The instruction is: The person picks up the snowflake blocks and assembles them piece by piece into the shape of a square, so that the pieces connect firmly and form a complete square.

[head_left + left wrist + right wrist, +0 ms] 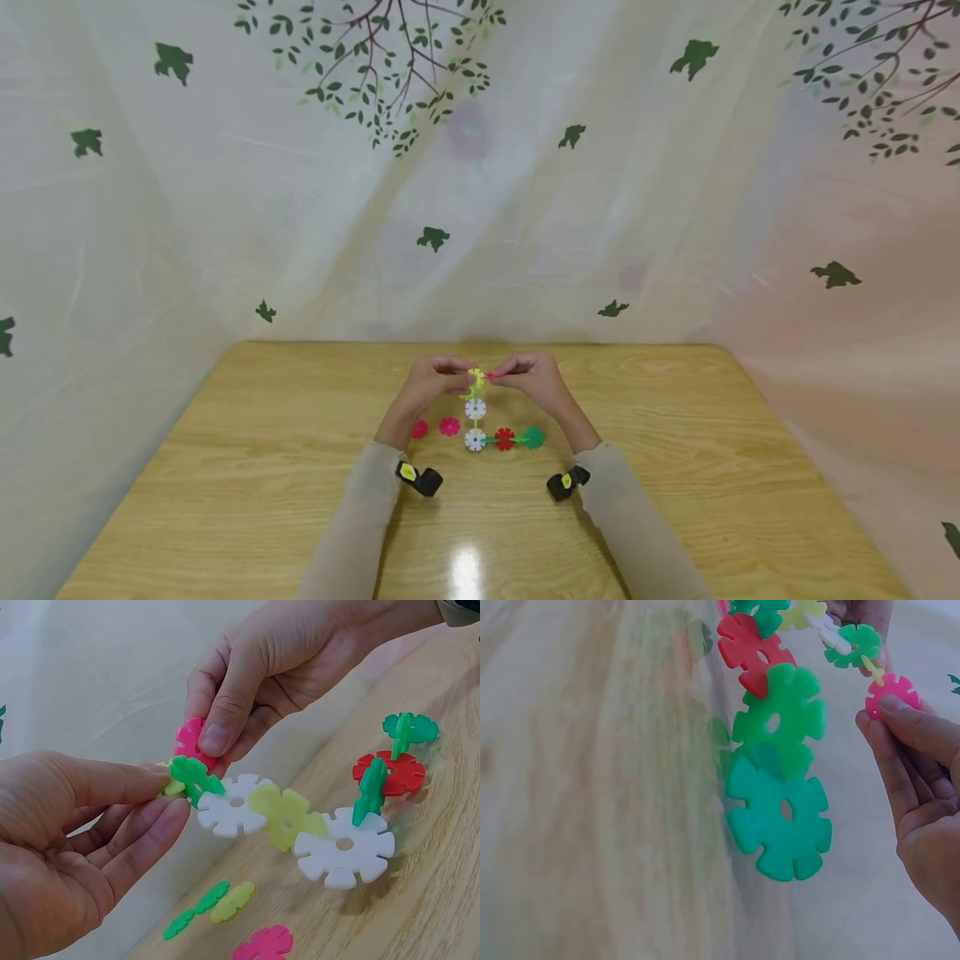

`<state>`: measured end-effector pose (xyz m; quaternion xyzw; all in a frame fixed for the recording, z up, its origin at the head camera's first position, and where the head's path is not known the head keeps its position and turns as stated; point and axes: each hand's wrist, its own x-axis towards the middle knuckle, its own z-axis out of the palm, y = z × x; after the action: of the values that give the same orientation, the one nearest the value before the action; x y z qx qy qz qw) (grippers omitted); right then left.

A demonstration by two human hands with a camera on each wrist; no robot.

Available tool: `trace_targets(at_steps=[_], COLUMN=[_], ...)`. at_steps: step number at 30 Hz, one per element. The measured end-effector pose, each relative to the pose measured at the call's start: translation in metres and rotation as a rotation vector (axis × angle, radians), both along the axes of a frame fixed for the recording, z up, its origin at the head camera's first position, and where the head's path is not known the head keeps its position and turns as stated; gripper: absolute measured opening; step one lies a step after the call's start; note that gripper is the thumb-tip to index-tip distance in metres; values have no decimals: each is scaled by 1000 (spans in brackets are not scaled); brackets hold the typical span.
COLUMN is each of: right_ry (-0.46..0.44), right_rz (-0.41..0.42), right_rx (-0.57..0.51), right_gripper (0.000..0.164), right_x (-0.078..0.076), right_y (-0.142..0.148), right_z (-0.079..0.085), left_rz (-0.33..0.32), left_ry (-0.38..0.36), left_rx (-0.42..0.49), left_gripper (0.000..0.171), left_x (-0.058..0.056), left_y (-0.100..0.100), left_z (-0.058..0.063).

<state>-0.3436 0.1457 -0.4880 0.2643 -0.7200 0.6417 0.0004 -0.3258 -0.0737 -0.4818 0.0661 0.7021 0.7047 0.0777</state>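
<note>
My left hand (pixel 435 385) pinches a yellow snowflake disc (pixel 477 378) at the far end of a chain of notched plastic discs. My right hand (pixel 536 381) pinches a pink snowflake disc (pixel 189 736) between thumb and fingers. The pink disc's edge meets the yellow one; how deep the slots sit is hard to tell. From the yellow disc the chain runs through a green disc (pixel 195 780), a white disc (pixel 231 814), another yellow disc (pixel 283 816) and a second white disc (pixel 346 862). Sideways from there go green, red (pixel 504 439) and teal discs (pixel 780 832).
Loose pink discs (pixel 450 427) lie on the wooden table (pixel 262 500), left of the chain. Loose green (pixel 212 897) and yellow discs (pixel 234 902) show low in the left wrist view. A leaf-patterned cloth (pixel 525 208) hangs behind the table.
</note>
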Motion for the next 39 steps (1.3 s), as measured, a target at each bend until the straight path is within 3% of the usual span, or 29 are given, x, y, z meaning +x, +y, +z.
trace_targets(at_steps=[7,16,23,31,39], right_ry=[23,-22,-17,48,102], right_rz=[-5,18,42,93,159], right_rx=[-8,100,205,331,481], right_gripper=[4,4,17,24,21], right_x=[1,3,4,-4,-21], right_y=[-6,-6,-11,-6,-11], right_z=[0,5,12,25,21], left_rz=[1,-57,-116,-172,-201], left_ry=[4,-43,-41,-33,-32], left_rx=[2,-67,-87,-77,-68], left_gripper=[22,27,28,28,26], left_x=[1,1,0,-5,-6], left_y=[-2,-10,-21,-41,-48], left_z=[3,5,6,2,-1])
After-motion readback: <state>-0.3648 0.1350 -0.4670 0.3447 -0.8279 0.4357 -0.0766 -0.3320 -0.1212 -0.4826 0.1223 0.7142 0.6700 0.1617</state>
